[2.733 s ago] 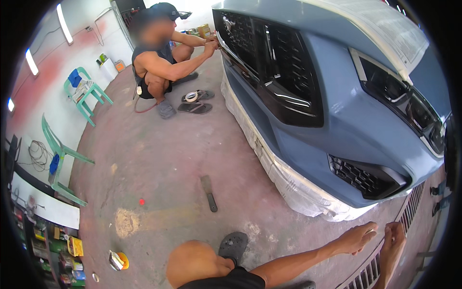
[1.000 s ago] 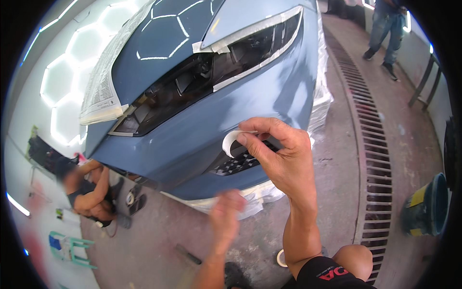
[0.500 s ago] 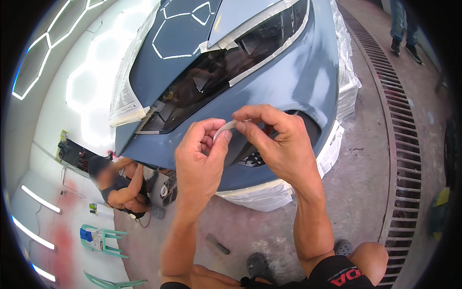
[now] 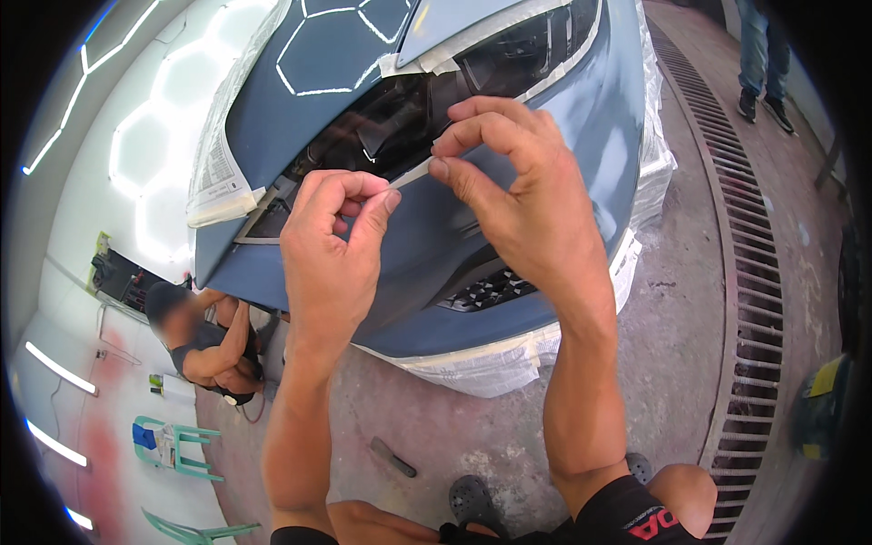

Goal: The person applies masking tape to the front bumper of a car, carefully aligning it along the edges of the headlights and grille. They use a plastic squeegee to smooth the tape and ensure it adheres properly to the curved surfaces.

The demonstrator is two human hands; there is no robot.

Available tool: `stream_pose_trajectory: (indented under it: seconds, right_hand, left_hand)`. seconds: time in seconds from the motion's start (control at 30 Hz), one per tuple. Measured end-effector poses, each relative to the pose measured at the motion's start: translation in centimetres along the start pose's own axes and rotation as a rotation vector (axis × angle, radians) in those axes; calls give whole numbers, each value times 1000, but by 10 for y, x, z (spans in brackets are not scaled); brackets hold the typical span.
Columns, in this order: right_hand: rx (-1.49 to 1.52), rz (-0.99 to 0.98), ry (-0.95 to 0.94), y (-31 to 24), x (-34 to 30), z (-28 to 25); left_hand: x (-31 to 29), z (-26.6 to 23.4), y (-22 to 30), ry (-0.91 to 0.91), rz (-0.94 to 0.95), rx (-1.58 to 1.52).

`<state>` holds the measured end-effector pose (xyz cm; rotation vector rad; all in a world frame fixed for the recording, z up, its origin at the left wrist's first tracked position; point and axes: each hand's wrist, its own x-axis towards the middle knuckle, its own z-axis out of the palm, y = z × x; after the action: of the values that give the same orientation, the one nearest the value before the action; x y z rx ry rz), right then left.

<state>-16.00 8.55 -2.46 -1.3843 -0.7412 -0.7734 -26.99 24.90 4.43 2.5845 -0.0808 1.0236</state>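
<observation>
A short strip of whitish masking tape (image 4: 412, 176) is stretched between my two hands. My left hand (image 4: 331, 245) pinches its left end between thumb and forefinger. Thumb and forefinger of my right hand (image 4: 536, 191) grip the other end, slightly higher up. Both hands are in front of the dark headlight (image 4: 381, 127) of a grey-blue car (image 4: 409, 250); whether the strip touches its lower edge I cannot tell. Pale masking tape (image 4: 481, 36) lines the headlight's upper edge.
Masking paper (image 4: 481, 368) hangs along the car's lower edge. A co-worker (image 4: 213, 341) crouches at the left, near a green plastic chair (image 4: 186, 445). A dark long-handled tool (image 4: 392, 457) lies on the floor. A drain grate (image 4: 749, 272) runs along the right; another person's legs (image 4: 763, 54) stand beyond.
Both hands have moved up and my right hand has gone farther from the left. The tape strip, curved before, is now drawn straight between them in front of the headlight's lower edge.
</observation>
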Motion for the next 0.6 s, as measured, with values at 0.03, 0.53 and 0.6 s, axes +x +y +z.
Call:
stream_pose_trajectory:
  seconds: [0.03, 0.53, 0.6]
  right_hand:
    - [0, 31, -30, -1, 3, -1]
    - [-317, -169, 107, 32, 11, 7]
    - [-360, -173, 101, 34, 10, 5]
  left_hand:
    - [2, 0, -1, -7, -11, -24]
    - [8, 31, -32, 154, 297, 258]
    - [8, 34, -32, 175, 362, 349]
